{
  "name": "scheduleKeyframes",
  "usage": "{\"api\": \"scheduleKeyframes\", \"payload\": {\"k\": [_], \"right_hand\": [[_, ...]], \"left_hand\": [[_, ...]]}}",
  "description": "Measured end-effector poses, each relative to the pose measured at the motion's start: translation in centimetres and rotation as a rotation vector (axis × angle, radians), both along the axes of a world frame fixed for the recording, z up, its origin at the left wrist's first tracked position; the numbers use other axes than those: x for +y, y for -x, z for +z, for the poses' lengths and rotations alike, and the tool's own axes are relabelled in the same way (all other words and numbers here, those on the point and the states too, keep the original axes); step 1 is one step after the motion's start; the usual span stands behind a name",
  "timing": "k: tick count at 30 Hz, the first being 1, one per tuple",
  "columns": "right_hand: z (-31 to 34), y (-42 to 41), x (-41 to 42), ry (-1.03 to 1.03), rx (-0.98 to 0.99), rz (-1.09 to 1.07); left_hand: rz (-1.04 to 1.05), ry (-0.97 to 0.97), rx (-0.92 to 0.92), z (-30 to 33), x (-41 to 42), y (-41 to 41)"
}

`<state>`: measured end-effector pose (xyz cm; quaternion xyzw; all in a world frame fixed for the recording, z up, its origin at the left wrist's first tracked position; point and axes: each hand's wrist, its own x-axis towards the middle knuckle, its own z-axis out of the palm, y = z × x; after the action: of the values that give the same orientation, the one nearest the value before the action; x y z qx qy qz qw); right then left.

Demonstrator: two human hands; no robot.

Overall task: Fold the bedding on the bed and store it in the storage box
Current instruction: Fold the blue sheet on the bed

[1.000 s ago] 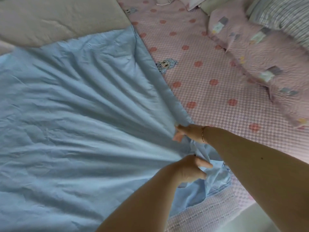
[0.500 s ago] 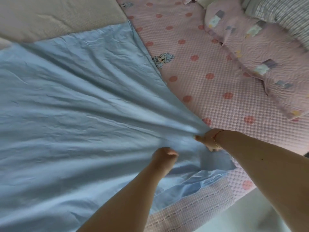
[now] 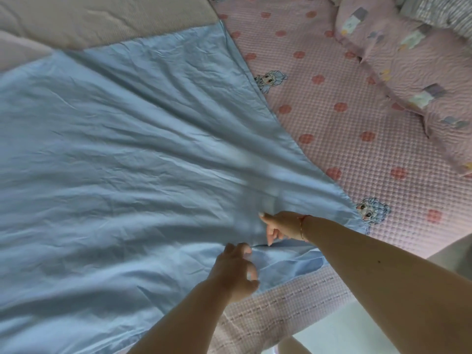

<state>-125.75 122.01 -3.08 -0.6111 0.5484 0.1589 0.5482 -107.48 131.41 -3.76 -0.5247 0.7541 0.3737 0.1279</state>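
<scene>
A light blue sheet lies spread over the left and middle of the bed, its creases running toward its near right corner. My right hand lies on that corner area, thumb out and fingers pointing down, not gripping the cloth. My left hand hovers just below it, by a folded-over edge of the sheet, with its fingers loosely curled and nothing plainly held. The storage box is not in view.
A pink dotted mattress cover with cartoon prints shows on the right. A pink quilted blanket and a striped pillow are bunched at the top right. A beige blanket lies at the top left. The bed's edge and floor are at the bottom right.
Both hands gripped the sheet's near right part and pulled it toward the bed's edge. Now the grips have loosened, and the sheet lies flatter and further right.
</scene>
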Motion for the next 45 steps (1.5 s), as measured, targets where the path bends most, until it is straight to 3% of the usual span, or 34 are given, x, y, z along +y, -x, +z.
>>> {"api": "scheduleKeyframes", "payload": {"k": [4, 7, 13, 18, 22, 25, 29, 31, 34, 35, 36, 38, 40, 43, 45], "right_hand": [[0.1, -1.5, 1.6, 0.068, 0.176, 0.272], [0.8, -1.5, 2.6, 0.101, 0.231, 0.289], [1.0, -2.1, 2.9, -0.003, 0.351, 0.262], [1.6, -2.1, 3.6, -0.115, 0.312, 0.175], [0.9, -1.6, 5.4, -0.22, 0.431, 0.316], [1.3, -2.5, 6.2, 0.015, 0.465, 0.378], [2.3, -6.1, 6.0, 0.222, 0.231, 0.27], [2.3, -8.4, 6.6, 0.093, 0.22, 0.262], [2.1, -11.5, 8.4, -0.328, 0.363, 0.282], [2.1, -12.5, 8.7, -0.388, 0.376, 0.297], [2.3, -13.6, 8.9, -0.349, 0.366, 0.284], [2.2, -15.6, 8.8, 0.005, 0.303, 0.257], [2.2, -17.9, 9.2, 0.219, 0.175, 0.275], [2.2, -21.3, 11.3, -0.127, 0.209, 0.279], [2.7, -23.6, 12.0, -0.267, 0.238, 0.305]], "left_hand": [[-0.112, 0.007, -0.034, -0.3, 1.3, -2.0], [-0.093, 0.032, -0.043, -0.8, 1.4, -3.1], [0.23, -0.046, 0.129, -0.6, 0.9, -4.4], [0.449, -0.188, 0.275, 0.2, 2.3, -4.8], [0.264, -0.369, 0.176, -0.2, 4.4, -5.3], [0.313, -0.425, 0.172, 0.4, 5.5, -5.6], [0.532, 0.059, -0.048, 1.1, 5.8, -8.1], [0.483, -0.09, -0.182, 1.4, 6.5, -10.2], [0.476, -0.505, -0.149, 2.1, 7.8, -13.0], [0.457, -0.497, -0.149, 2.4, 8.0, -13.9], [0.438, -0.387, -0.185, 2.6, 8.0, -15.1], [0.419, -0.034, -0.319, 2.6, 8.1, -17.5], [0.421, -0.049, -0.391, 2.6, 8.8, -19.7], [0.473, -0.394, -0.44, 2.4, 10.9, -23.5], [0.53, -0.436, -0.412, 2.3, 11.6, -25.8]]}}
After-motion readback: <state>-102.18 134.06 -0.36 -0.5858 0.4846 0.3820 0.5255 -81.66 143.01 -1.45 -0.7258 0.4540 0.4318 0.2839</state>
